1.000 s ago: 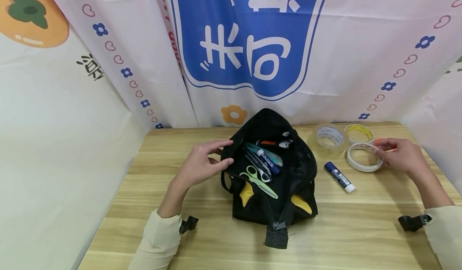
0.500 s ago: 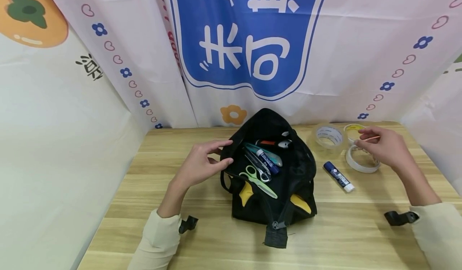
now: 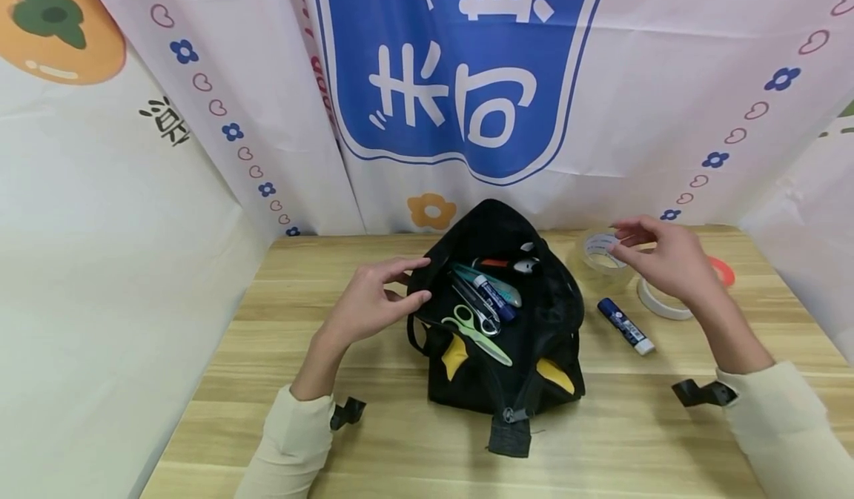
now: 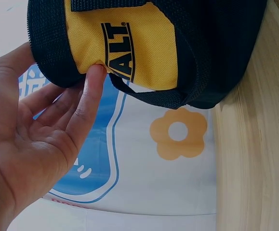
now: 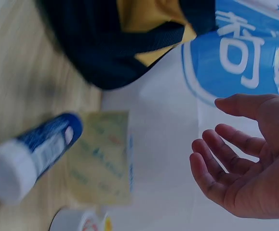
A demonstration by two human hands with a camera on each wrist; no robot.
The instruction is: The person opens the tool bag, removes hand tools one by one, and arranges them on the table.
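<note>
A black tool bag with yellow patches stands unzipped in the head view. My left hand pinches its left rim; in the left wrist view a fingertip presses the yellow side panel. Inside lie green scissors, a blue glue stick, a teal cutter and an orange-handled tool. My right hand, empty with loosely bent fingers, hovers by the clear tape roll. The white tape roll and a red flat round thing are partly hidden behind hand and wrist.
Another glue stick lies on the wooden table, right of the bag. A printed cloth hangs right behind the table's back edge. The bag's zip strap trails toward the front.
My right hand has moved left from the red thing and white tape roll toward the clear tape roll, uncovering the red thing. The left hand stays at the bag's rim.
</note>
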